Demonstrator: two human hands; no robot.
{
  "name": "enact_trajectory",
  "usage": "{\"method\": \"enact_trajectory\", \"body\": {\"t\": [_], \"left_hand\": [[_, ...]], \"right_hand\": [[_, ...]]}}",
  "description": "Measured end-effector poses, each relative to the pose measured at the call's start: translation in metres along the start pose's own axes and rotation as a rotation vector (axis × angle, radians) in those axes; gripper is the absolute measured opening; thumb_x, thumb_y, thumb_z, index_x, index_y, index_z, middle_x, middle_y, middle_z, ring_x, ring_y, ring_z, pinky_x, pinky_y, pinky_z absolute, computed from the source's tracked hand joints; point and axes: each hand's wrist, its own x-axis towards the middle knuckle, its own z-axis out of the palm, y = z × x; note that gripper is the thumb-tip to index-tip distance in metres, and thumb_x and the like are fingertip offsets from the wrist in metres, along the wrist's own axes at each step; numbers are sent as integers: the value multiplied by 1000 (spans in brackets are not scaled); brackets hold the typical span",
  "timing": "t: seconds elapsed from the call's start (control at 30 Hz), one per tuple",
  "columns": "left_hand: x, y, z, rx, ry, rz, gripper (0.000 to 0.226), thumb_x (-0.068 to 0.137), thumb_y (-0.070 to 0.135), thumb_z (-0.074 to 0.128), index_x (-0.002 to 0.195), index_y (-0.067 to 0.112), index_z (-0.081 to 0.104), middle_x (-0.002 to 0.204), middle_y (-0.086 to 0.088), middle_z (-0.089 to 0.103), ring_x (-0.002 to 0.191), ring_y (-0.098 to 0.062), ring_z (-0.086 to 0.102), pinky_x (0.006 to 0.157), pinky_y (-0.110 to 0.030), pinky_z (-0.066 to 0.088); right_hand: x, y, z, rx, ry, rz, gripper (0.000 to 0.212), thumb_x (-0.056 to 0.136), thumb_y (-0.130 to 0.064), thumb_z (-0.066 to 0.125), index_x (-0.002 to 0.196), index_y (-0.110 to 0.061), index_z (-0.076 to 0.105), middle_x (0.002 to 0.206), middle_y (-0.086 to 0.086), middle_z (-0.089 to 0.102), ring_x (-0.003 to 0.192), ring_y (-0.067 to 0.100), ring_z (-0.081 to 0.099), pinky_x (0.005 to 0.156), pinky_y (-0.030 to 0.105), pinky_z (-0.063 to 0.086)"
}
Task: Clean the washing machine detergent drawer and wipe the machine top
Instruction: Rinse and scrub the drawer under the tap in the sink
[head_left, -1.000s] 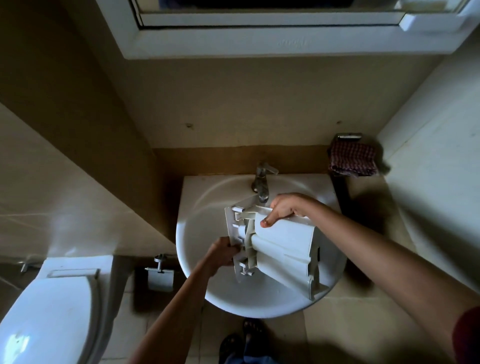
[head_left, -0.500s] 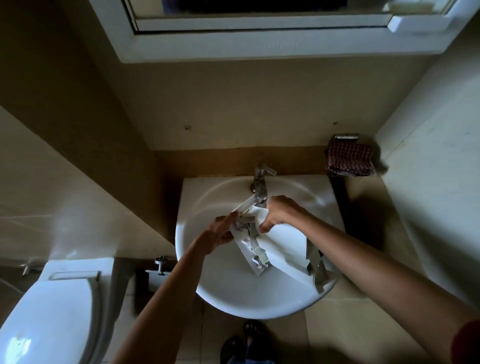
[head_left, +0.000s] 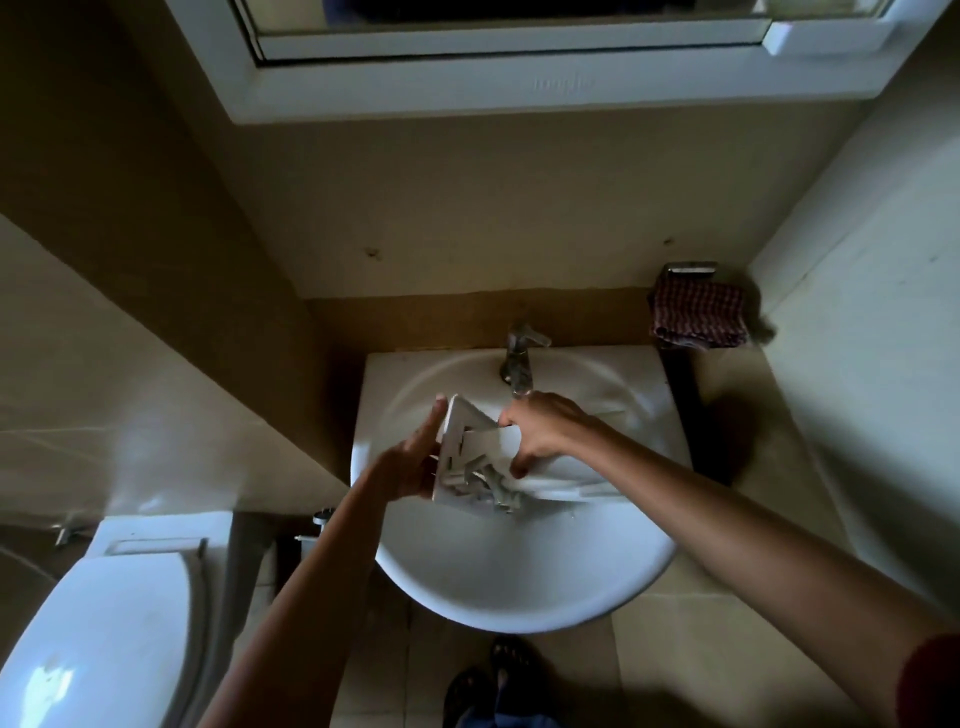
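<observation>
While your right hand (head_left: 543, 431) is gripping the detergent drawer (head_left: 467, 457) over the sink (head_left: 519, 603) and your left hand (head_left: 408, 465) is only pressing it flat-fingered, you are risking it slipping and cracking.

Over the sink (head_left: 519, 597), right grip (head_left: 545, 431) holds the detergent drawer (head_left: 488, 442), left grip (head_left: 410, 465) flat against it.

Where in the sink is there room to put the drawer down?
The front of the sink is bare, between the drawer and the near rim. The flat corners either side of the tap are bare too. Under the tap it is crowded: the left hand presses the drawer and the right hand grips it.
</observation>
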Motion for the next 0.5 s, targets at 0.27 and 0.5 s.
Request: {"method": "enact_trajectory", "body": {"t": [0.27,0.5], "left_hand": [[17,-13,1,-200,-131,-236,97,69,93,19,92,5,54,87,-14,54,78,-26,52,85,-34,40],[17,-22,8,-346,-223,-251,68,69,68,59,96,6,66,93,-17,67,86,-31,62,83,-40,50]], "right_hand": [[-36,-14,27,-201,87,-68,37,76,-27,75,110,-20,63,106,4,68,99,22,64,80,29,48],[-52,-5,51,-236,216,-267,35,79,-10,60,112,-23,60,104,6,68,99,26,64,78,33,48]]}}
